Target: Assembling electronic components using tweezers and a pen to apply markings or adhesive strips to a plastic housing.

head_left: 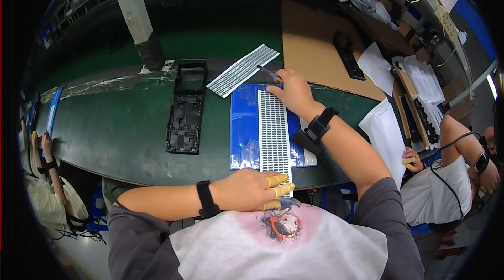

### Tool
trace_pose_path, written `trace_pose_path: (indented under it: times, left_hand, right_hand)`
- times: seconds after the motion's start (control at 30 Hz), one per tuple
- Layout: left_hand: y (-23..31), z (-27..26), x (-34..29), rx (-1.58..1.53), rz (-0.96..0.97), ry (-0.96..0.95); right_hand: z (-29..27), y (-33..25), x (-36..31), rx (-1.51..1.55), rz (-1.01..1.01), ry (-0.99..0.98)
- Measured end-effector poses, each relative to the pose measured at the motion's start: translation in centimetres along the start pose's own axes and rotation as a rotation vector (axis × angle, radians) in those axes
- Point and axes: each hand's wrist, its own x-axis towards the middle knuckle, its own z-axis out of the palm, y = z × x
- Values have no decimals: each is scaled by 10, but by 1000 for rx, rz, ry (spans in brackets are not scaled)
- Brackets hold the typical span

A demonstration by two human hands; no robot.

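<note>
My right hand [294,91] is closed around a slim, dark-blue pointed tool [269,72], whose exact kind I cannot make out. Its dark tip meets the right part of a tilted white sheet [242,71] with rows of small dark pieces. A second such sheet [274,133] lies lengthwise on a blue board [245,138], below that hand. Across its near end rest the outstretched fingers of my left hand [257,188], several of them in yellow finger cots; its thumb side is partly hidden. Left of the board lies a black plastic housing [185,114] with an open frame at its far end.
The green table [115,133] curves along my front. Brown cardboard [315,43] at the back right carries a black part [348,56]. White sheets [383,127] and a box of black parts [420,106] are at right. A post [134,12] stands beyond. People sit on both sides.
</note>
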Motion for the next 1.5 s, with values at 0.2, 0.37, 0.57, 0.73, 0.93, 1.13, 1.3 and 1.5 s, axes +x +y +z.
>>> trace_pose_path:
  times: [0.2, 0.37, 0.57, 0.73, 0.93, 1.13, 1.3, 1.5]
  left_hand:
    - [-69, -77, 14, 27, -628, 287]
    - [-160, -79, 20, 336, -860, -90]
    - [-206, -59, 34, 312, -844, -137]
    - [-218, -69, 42, 330, -1030, -343]
    - [-225, -64, 63, 305, -973, -407]
    - [-243, -73, 73, 311, -1102, -592]
    - [-220, -81, 60, 360, -1068, -605]
    - [-197, -83, 73, 406, -763, 42]
  right_hand:
    - [16, -11, -3, -186, -357, -23]
    - [10, -10, 2, -166, -278, -221]
    - [-24, -22, -29, 166, -312, 178]
    - [-91, -38, -90, 445, -202, 74]
    - [-132, -16, -160, 621, -27, 83]
    - [-186, -37, -226, 1009, -151, 262]
    - [-247, -66, -271, 933, -589, 811]
    - [-291, -126, -300, 301, -779, 1101]
